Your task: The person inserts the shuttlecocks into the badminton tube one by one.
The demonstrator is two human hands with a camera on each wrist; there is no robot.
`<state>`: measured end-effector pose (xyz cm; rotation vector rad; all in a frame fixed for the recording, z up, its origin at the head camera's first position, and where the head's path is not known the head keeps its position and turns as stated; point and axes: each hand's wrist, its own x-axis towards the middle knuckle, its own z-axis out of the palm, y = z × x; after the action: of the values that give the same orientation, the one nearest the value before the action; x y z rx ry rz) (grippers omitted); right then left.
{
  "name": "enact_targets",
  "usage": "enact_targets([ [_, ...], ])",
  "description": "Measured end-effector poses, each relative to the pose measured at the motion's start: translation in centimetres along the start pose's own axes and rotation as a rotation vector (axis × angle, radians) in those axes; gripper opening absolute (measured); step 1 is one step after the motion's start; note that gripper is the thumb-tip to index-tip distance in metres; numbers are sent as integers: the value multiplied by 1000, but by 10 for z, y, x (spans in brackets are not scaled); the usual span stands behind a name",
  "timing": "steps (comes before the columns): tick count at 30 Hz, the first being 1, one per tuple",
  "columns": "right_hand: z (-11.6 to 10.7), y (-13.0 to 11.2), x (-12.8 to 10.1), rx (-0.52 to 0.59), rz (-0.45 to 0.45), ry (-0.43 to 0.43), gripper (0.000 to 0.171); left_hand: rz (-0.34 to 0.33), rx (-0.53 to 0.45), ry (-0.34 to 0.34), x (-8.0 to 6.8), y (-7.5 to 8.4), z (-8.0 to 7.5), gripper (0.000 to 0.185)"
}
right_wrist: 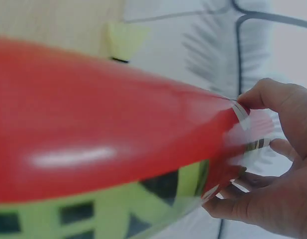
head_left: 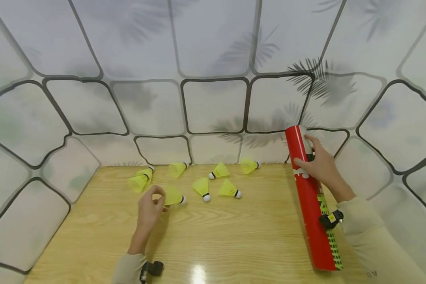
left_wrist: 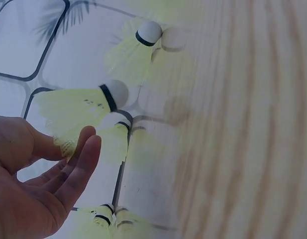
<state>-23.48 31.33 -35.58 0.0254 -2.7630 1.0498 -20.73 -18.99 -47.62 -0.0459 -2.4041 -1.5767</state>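
Between the thumb and fingertips of my left hand [head_left: 150, 208] is the feather skirt of a yellow shuttlecock [head_left: 173, 196], its white cork pointing right. The left wrist view shows this shuttlecock [left_wrist: 76, 105] pinched at the skirt's rim, the cork band dark. My right hand [head_left: 321, 165] grips a long red shuttlecock tube [head_left: 307, 215] near its far end, thumb on the red side and fingers around the other. Green and black print runs along the tube's right side. In the right wrist view the fingers [right_wrist: 233, 208] curl round the tube's narrowing far end.
Several yellow shuttlecocks lie on the wooden table [head_left: 216, 236] beyond my left hand, including one shuttlecock [head_left: 202, 188] in the middle, a shuttlecock [head_left: 230, 189] right of it and overlapping ones [head_left: 141, 179] at the left. A patterned white backdrop [head_left: 214, 106] rises behind the table.
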Motion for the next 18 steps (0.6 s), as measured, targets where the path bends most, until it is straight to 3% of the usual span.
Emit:
enact_targets([
  [10,-13,-23,-15,66,-104,136,85,-38,55,-45,-1,-6,-12,18],
  [18,-20,-48,-31,34,-210,270,85,46,224,-119,-1,-6,-16,22],
])
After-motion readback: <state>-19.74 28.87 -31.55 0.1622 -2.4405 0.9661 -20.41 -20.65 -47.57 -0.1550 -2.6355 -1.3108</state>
